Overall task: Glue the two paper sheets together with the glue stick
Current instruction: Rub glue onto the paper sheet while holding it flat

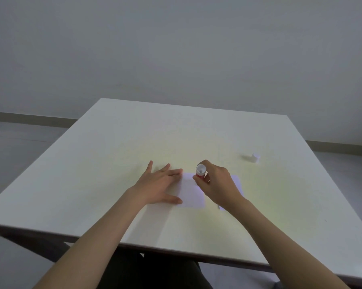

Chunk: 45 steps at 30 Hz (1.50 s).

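Observation:
A white paper sheet (191, 191) lies flat in the middle of the table. My left hand (158, 184) rests on its left edge, fingers spread and flat. My right hand (215, 182) grips a red-and-white glue stick (201, 171), uncapped, held upright over the sheet's far right corner. A second white sheet (237, 184) lies to the right, mostly hidden under my right hand and wrist. The glue stick's white cap (255, 157) stands farther back on the right.
The white table (134, 132) reaches out to edges on the left, far side and right. A grey wall and floor lie beyond it. My legs show below the near edge.

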{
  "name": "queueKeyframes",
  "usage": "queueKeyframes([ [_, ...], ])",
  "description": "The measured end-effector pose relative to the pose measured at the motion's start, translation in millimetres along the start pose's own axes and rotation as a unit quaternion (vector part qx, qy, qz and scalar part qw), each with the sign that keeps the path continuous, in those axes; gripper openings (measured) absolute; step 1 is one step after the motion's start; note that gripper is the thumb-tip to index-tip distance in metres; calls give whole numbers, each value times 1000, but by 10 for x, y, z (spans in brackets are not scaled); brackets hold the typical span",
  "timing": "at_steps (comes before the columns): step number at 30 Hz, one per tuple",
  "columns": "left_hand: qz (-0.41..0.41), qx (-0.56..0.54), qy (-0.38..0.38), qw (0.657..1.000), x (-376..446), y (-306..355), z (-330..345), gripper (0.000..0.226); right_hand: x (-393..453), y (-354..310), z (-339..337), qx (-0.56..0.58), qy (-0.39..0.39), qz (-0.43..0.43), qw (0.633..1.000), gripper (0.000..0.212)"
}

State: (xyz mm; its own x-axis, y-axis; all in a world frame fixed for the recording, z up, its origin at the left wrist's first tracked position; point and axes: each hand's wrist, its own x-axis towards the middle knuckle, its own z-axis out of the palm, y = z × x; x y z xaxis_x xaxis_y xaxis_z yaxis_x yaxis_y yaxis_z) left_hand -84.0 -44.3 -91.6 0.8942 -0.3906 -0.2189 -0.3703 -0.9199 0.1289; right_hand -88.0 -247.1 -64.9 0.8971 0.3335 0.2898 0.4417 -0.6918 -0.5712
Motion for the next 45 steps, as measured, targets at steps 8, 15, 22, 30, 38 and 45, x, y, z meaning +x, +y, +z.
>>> queueKeyframes([
  [8,8,24,-6,1000,5,11,-14,87,-179,-29,-57,12,-22,6,1000,12],
  [15,26,-7,24,999,26,-12,-24,80,-294,-67,-174,38,-68,40,996,14],
  [22,33,3,33,999,44,-1,-79,75,-306,-37,-366,258,-49,149,953,12],
  [30,26,-59,79,995,-63,-22,-29,73,-197,39,-347,639,33,354,682,13],
  [38,24,-137,114,984,-147,-38,69,58,-180,-81,-230,775,56,380,502,13],
  [45,-1,-418,251,873,-161,243,-89,41,-144,-220,-131,805,35,393,443,8],
])
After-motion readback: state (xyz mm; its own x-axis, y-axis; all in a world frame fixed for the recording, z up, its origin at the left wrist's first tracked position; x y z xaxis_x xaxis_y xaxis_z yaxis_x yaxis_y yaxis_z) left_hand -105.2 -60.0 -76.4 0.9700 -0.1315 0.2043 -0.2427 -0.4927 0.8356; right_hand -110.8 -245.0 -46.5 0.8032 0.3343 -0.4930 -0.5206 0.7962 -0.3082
